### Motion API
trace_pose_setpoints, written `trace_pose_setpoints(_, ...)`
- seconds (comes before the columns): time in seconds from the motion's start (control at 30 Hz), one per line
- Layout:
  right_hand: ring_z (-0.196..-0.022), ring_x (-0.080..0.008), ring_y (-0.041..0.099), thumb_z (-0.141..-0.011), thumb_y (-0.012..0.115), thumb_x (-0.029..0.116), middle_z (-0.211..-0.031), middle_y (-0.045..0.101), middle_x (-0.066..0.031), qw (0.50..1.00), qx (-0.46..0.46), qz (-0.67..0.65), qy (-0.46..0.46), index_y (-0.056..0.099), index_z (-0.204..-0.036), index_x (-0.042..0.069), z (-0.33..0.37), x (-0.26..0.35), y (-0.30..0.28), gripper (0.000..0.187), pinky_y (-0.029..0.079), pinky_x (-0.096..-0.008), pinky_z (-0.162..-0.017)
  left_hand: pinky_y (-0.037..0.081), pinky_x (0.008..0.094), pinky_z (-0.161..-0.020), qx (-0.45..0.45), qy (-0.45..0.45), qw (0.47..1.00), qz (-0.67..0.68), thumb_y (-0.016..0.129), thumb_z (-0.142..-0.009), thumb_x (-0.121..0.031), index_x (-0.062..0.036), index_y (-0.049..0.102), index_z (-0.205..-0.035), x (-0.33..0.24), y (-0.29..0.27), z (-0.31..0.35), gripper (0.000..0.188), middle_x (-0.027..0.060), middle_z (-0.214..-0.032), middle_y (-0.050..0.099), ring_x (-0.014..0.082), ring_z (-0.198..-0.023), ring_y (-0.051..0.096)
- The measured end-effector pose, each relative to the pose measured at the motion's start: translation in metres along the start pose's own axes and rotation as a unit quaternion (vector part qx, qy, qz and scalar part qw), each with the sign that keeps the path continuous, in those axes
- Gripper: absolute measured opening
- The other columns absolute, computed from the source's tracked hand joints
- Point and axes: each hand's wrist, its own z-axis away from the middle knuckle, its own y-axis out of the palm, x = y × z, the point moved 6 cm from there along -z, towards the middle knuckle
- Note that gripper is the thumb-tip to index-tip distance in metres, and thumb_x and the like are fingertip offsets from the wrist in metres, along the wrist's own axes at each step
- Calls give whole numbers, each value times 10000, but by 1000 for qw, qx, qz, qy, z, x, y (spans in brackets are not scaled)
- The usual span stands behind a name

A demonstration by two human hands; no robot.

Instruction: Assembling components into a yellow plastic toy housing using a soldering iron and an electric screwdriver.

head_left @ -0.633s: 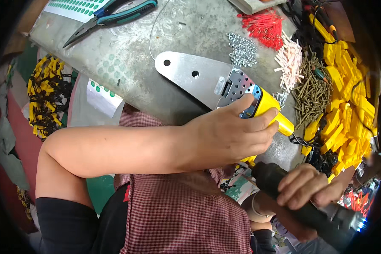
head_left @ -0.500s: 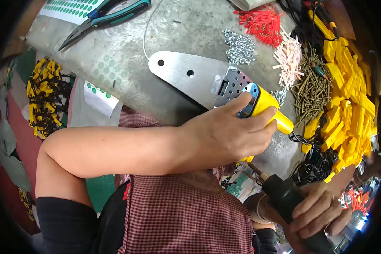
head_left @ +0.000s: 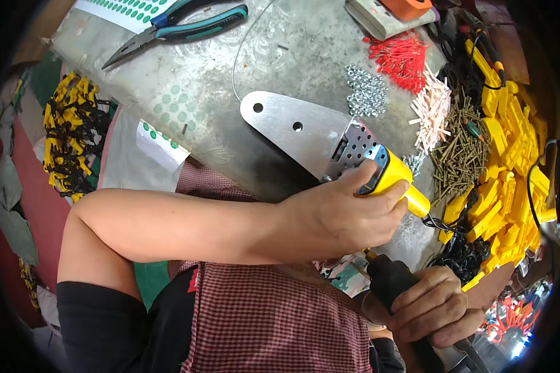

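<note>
At the near edge of the grey table (head_left: 305, 68), I see the left hand (head_left: 348, 217) closed around the yellow handle (head_left: 395, 171), thumb on the guard side and fingers curled over the top. The handle's perforated guard (head_left: 361, 144) runs on into a bare, tapering metal plate (head_left: 311, 140), which reaches out across the tabletop away from the body. What has just changed is on the other side: the right hand (head_left: 432, 304), wrapped firmly about the black power tool (head_left: 386, 276), has brought its nose up close beneath the left hand, and the length of bit that showed a moment ago is now mostly out of my sight. The left grip has stayed as it was, though the whole view has shifted a little. From here I judge that the tool is at work on the handle's near end, so the left hand must be taking the push; whether the bit is seated I cannot tell, because the hand hides the contact. Beyond the handle, loose brown screws (head_left: 457, 155) and small silver hardware (head_left: 366, 93) lie in piles, with more yellow parts (head_left: 510, 186) heaped to the right.
</note>
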Motion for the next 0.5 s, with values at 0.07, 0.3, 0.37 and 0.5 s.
trace_pose_setpoints(0.07, -628, -215, 681, -905, 642, 186, -756, 662, -113, 988, -139, 62, -33, 473, -1003, 23, -1, -8, 18, 254, 585, -311, -541, 383, 475, -987, 6, 6, 1000, -17, 538, -891, -251, -176, 634, -1007, 1, 2, 6, 168, -19, -1224, 578, 179, -1307, 444)
trace_pose_setpoints(0.3, -698, -160, 582, -862, 615, 92, -767, 585, -65, 897, -392, -54, -197, 471, -1156, 21, 54, 63, -4, 335, 463, -342, -731, 354, 528, -994, 103, 39, 993, 45, 581, -856, -338, -151, 626, -1155, -20, -17, 17, 355, 38, -1377, 510, 250, -1359, 405)
trace_pose_setpoints(0.37, -702, -187, 564, -888, 591, 142, -766, 573, -62, 892, -432, -25, -127, 488, -1153, -6, 44, 60, -29, 321, 446, -358, -717, 379, 524, -993, 147, 24, 984, 100, 651, -781, -493, -88, 580, -1260, -15, -26, 16, 632, 107, -1408, 492, 288, -1312, 463)
trace_pose_setpoints(0.5, -730, -135, 439, -859, 629, 300, -792, 454, -18, 770, -590, -175, -167, 460, -1166, 0, 109, 26, -56, 461, 384, -327, -760, 403, 483, -992, 125, -97, 982, 101, 686, -750, -507, -41, 569, -1246, 29, -49, 7, 691, 144, -1328, 547, 352, -1238, 512)
